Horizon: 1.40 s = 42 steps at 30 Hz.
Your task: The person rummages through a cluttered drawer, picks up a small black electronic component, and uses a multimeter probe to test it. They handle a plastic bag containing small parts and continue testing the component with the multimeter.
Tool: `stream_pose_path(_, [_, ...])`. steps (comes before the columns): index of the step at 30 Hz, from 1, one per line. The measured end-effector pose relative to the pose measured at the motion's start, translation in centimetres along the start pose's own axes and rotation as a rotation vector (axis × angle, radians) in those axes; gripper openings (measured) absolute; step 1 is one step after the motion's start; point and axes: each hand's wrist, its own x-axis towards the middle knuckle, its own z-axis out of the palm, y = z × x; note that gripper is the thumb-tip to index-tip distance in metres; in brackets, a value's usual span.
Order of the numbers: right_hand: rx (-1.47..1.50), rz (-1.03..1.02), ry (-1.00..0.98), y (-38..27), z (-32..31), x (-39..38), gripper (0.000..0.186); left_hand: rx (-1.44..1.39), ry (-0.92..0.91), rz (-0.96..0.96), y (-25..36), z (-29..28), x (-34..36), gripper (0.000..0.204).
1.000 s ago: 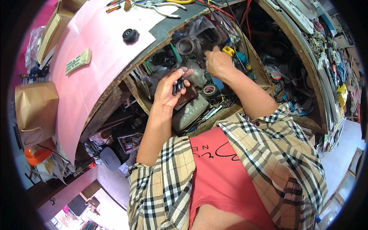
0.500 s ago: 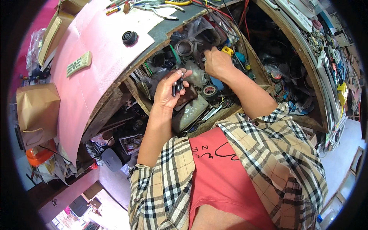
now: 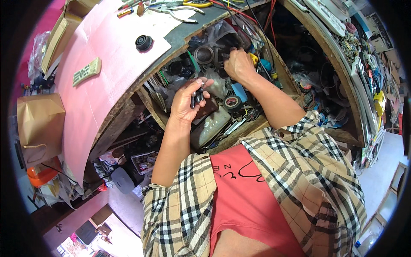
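Several small black cylindrical parts lie in my left hand, its fingers curled round them, above the near-left part of an open drawer. Deep among the drawer's clutter is my right hand, fingers bent and pressed together by a dark plastic bag. Whatever they grip is hidden. A round grey ring-like part sits left of that hand. Nearer me are a roll of black tape, a blue piece and a clear plastic bag.
The pink-topped table carries a remote control, a round black knob-like part and pliers. A brown paper bag stands at the left. Another compartment full of parts lies right of the drawer's wooden divider.
My right hand has shifted slightly up and left within the drawer clutter. My left hand still holds the black parts, almost in the same place.
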Motion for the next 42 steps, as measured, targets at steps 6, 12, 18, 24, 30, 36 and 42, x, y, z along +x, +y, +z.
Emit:
stream_pose_path(6, [0.053,-0.076,0.02,0.8,1.9,0.2,0.043,-0.029,0.01,0.004,0.1,0.1,-0.1,0.024])
stream_pose_path(12, [-0.112,-0.126,0.013,0.2,-0.6,-1.2,0.03,-0.022,0.023,0.002,0.1,0.0,-0.1,0.025])
stream_pose_path(18, [-0.186,-0.213,0.095,1.2,-0.9,-2.1,0.015,-0.034,0.018,-0.002,0.1,0.2,-0.3,0.023])
stream_pose_path(24, [-0.28,-0.287,0.066,0.7,-0.5,-1.5,0.016,-0.019,0.0,-0.009,0.2,0.1,-0.2,0.026])
stream_pose_path(30, [-0.352,-0.265,-0.014,1.2,0.7,-0.1,0.017,-0.025,-0.006,0.007,0.4,0.3,-0.4,0.025])
stream_pose_path(36, [-0.131,-0.261,0.016,-0.5,-0.4,-1.8,0.023,-0.026,0.011,0.01,0.3,0.4,-0.5,0.024])
stream_pose_path(42, [-0.182,-0.115,-0.177,-1.2,-1.3,-0.9,0.025,-0.023,-0.009,0.007,0.5,0.4,-0.6,0.027])
